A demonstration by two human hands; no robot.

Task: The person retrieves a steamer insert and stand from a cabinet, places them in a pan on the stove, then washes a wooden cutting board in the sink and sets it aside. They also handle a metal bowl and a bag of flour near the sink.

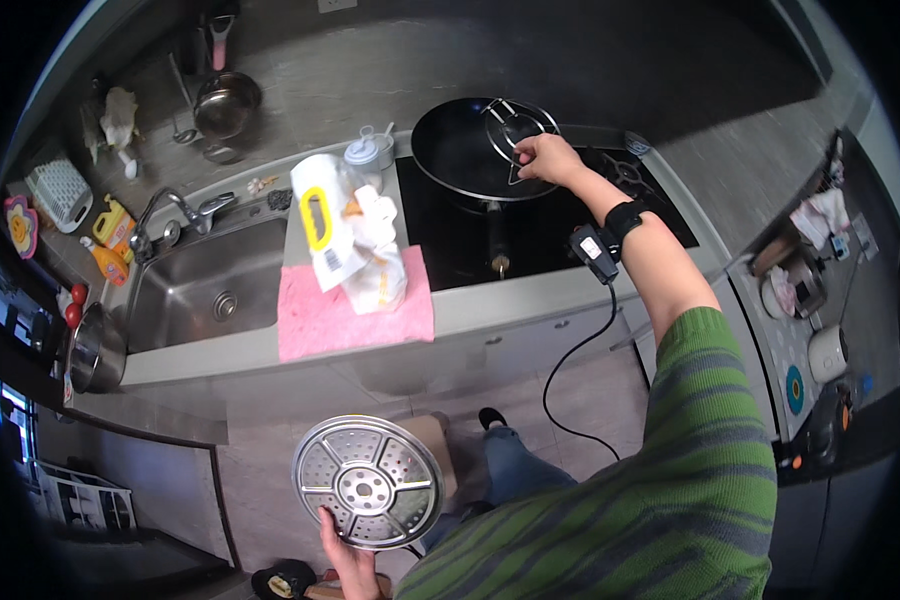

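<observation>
My left hand (349, 551) grips the lower rim of a round perforated metal steamer plate (367, 484), held out over the floor. With its fingers pinched, my right hand (547, 159) holds a wire steaming rack (493, 135) at its edge, over the right side of a black wok (457, 150). The wok stands on the black glass hob (457, 259). Whether the rack touches the wok, I cannot tell. Left of the hob, white plastic packages (371, 277) lie on a pink cloth (307, 322), near a lidded container (362, 152).
A steel sink (195, 300) with a faucet (202, 214) lies at the left, a metal pot (97, 352) beside it. Bottles (109, 262) stand at its far left corner. Pans and ladles (225, 105) hang on the wall. A cable (547, 390) hangs from my right wrist device.
</observation>
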